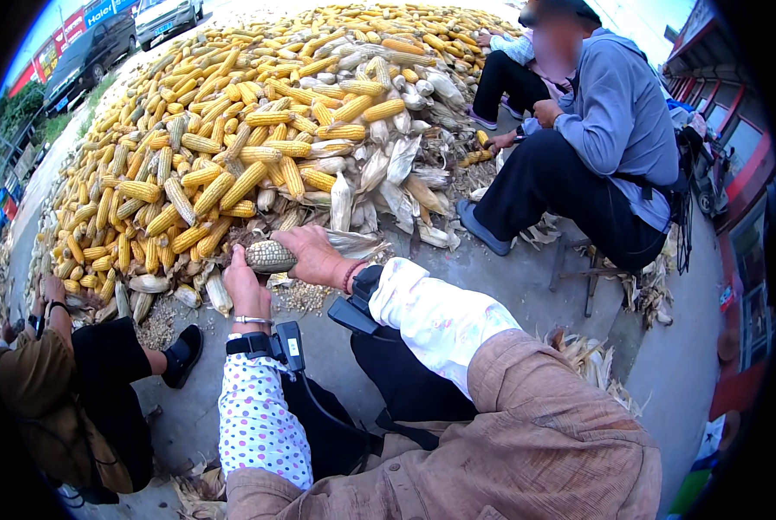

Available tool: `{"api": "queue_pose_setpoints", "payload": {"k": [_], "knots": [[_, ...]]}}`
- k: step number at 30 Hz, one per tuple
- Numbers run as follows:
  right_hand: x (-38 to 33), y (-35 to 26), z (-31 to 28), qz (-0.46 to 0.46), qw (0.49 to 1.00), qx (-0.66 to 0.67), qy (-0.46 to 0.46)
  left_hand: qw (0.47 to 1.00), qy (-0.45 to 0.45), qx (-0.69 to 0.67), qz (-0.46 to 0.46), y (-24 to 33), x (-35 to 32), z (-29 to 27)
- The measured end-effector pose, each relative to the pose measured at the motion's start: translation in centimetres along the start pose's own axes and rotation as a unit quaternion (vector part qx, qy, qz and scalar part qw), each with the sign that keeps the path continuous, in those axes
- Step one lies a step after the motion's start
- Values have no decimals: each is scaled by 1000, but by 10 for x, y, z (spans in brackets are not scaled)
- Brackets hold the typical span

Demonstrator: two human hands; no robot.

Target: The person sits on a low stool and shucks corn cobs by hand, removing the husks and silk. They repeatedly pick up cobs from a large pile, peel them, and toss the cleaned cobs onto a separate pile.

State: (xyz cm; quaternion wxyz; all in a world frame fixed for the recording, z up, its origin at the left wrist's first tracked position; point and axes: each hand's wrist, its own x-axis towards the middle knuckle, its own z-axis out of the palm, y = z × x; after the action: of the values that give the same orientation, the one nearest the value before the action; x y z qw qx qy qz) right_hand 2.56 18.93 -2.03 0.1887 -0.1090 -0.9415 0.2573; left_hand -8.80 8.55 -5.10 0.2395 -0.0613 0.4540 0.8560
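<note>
An ear of corn (pixel 268 257) with pale, partly bare kernels lies sideways between my two hands at the near edge of the corn pile. My left hand (pixel 246 288) is closed at its left end, thumb raised beside the kernels. Around the other end wraps my right hand (pixel 317 256), its fingers partly hidden. Dry husk (pixel 357 244) sticks out to the right past that hand; whether it is still joined to the ear is hidden. Loose kernels (pixel 305 297) are scattered on the ground just below the hands.
A large pile of yellow corn ears (pixel 223 165) spreads ahead, with unhusked ears (pixel 396 173) at its right. A person in a grey-blue jacket (pixel 613 113) sits at the right on a low stool (pixel 578 273), another person behind. Someone's dark shoe (pixel 182 355) is close on my left.
</note>
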Motion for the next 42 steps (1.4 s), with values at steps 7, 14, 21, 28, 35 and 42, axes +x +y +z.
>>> {"api": "queue_pose_setpoints", "payload": {"k": [7,14,21,28,35,42], "knots": [[1,0,-1,20,1000,3,-7,999,-40,-5,-22,10,-13,9],[1,-3,-5,22,999,-46,4,996,-11,77,-49,13,-27,14],[-1,-1,-1,-10,997,-62,42,999,-6,15,-44,4,-11,1],[-1,2,4,7,999,-34,24,997,4,-2,-72,3,-9,-3],[-1,4,6,32,999,12,1,995,-11,-30,-90,3,-3,-9],[-1,6,3,32,998,58,-9,992,4,-59,-114,4,-2,-11]]}}
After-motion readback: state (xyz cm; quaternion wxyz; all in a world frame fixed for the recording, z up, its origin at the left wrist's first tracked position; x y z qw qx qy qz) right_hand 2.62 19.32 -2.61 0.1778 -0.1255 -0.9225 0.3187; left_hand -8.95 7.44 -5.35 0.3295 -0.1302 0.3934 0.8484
